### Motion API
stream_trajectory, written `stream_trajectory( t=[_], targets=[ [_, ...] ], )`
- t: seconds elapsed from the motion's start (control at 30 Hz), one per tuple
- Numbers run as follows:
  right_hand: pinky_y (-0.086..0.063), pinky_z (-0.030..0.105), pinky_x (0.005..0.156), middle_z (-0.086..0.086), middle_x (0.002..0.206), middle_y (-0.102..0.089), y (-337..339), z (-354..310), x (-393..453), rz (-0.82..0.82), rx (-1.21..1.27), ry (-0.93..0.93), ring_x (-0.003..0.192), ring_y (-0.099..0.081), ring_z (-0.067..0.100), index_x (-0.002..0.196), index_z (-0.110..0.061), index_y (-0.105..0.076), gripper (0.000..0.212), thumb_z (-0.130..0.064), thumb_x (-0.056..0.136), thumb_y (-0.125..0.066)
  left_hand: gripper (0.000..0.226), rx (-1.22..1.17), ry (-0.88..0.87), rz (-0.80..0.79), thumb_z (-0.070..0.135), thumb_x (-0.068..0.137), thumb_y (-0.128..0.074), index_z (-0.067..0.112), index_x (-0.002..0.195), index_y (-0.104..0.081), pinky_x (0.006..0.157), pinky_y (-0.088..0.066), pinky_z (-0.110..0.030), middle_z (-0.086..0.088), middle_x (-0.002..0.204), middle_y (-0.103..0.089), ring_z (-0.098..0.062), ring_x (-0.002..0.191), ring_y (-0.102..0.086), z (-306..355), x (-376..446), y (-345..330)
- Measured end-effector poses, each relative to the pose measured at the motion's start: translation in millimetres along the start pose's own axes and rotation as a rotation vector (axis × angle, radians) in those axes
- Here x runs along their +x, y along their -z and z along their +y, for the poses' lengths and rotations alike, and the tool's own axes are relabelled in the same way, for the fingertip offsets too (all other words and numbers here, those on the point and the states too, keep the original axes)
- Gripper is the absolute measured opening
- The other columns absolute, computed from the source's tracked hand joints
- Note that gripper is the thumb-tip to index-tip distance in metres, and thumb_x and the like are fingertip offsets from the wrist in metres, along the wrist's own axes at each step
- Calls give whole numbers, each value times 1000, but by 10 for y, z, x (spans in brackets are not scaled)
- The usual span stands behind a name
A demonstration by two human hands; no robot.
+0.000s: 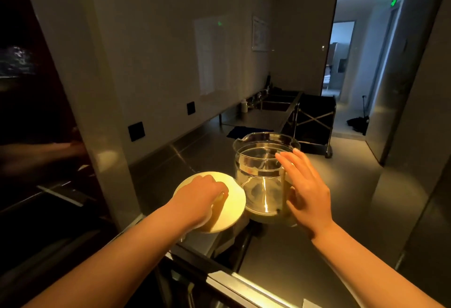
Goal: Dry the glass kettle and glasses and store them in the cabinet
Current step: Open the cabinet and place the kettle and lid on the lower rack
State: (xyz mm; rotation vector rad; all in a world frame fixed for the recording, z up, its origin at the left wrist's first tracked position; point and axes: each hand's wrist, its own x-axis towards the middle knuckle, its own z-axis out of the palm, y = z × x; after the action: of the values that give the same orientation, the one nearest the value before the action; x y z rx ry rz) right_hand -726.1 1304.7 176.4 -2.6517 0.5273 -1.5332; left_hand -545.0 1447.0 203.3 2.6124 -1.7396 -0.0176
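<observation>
Glass kettle [262,176] upright near the front edge of the desk [280,254], empty, lid off. Right hand [306,189] spread flat beside its right wall, fingers straight, at or just off the glass; contact not certain. Likely steadying the kettle or reaching for the handle, which sits behind the palm and is mostly hidden.

Left hand [203,198] curled down over a pale round lid [217,206] just left of the kettle, gripping what looks like its knob; knob itself covered. Lid probably held clear so the inside stays reachable for drying.

No glasses made out. Dark cloth [246,132] at the far edge. Cabinet not identifiable; left side too dim to read. Below the kettle base, murky.
</observation>
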Motion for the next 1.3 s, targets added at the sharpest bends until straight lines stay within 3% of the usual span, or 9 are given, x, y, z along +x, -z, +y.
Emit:
stream_trajectory(
  t=[0.2, 0.37, 0.53, 0.63, 0.87, 0.97, 1.03, 1.13, 1.3],
  targets=[
    [-32, 52, 100, 15, 131, -55, 135, -146, 68, -13, 129, 14, 131, -37, 33, 128, -2, -55, 57, -31, 81, -39, 75, 54, 81, -54, 25, 86, -68, 34, 147, -26, 109, -33, -34, 5, 150, -31, -25, 135, -33, 65, -332, 220],
    [-36, 48, 101, 9, 134, -53, 152, -204, 101, -6, 237, 70, 133, -38, 31, 131, -6, -53, 55, -42, 93, -34, 72, -1, 228, -54, 26, 86, -67, 34, 146, -27, 107, -35, -34, 4, 148, -32, -24, 133, -35, 103, -654, 312],
    [-39, 50, 102, 7, 136, -51, 65, -358, 104, -4, 345, 122, 134, -37, 29, 133, -9, -51, 47, -33, 93, -44, 67, -155, 401, -55, 26, 88, -64, 33, 145, -30, 100, -39, -30, 5, 144, -34, -21, 125, -39, 139, -1066, 320],
    [-34, 44, 106, 6, 136, -50, 1, -554, 102, -12, 423, 161, 135, -37, 27, 133, -10, -51, 46, -31, 92, -47, 61, -206, 484, -32, 24, 88, -63, 36, 141, -35, 97, -44, -29, 4, 141, -34, -20, 120, -41, 143, -1392, 353],
    [-28, 28, 110, 4, 132, -55, -129, -1079, 34, 23, 580, 207, 131, -43, 23, 130, -12, -54, 47, -40, 97, -37, 64, -178, 634, 41, 6, 83, -64, 43, 132, -44, 88, -46, -26, 8, 140, -37, -18, 120, -43, 46, -2063, 380],
    [-32, 33, 109, 5, 131, -56, -183, -1254, -13, 19, 653, 219, 130, -45, 23, 129, -12, -55, 57, -51, 99, -26, 65, -178, 680, 47, 7, 81, -66, 47, 129, -44, 79, -43, -21, 9, 137, -38, -16, 116, -44, 9, -2296, 338],
    [-36, 39, 107, 6, 131, -56, -212, -1362, -66, 5, 686, 244, 130, -45, 24, 129, -11, -55, 56, -50, 98, -28, 67, -167, 716, 43, 9, 81, -67, 48, 130, -43, 76, -41, -19, 9, 137, -39, -16, 116, -44, 7, -2438, 284],
    [-35, 33, 108, 2, 133, -54, -234, -1494, -162, -23, 725, 272, 132, -43, 21, 131, -13, -53, 50, -46, 98, -34, 69, -159, 795, 39, 8, 80, -68, 48, 130, -43, 77, -41, -21, 8, 140, -38, -19, 119, -44, 23, -2604, 198],
    [-33, 27, 106, 0, 135, -54, -289, -1673, -356, -90, 744, 285, 134, -40, 19, 132, -14, -53, 43, -15, 90, -53, 68, -127, 896, 25, 6, 82, -66, 47, 131, -44, 76, -42, -22, 8, 140, -40, -20, 121, -44, 91, -2802, 40]
  ],
)
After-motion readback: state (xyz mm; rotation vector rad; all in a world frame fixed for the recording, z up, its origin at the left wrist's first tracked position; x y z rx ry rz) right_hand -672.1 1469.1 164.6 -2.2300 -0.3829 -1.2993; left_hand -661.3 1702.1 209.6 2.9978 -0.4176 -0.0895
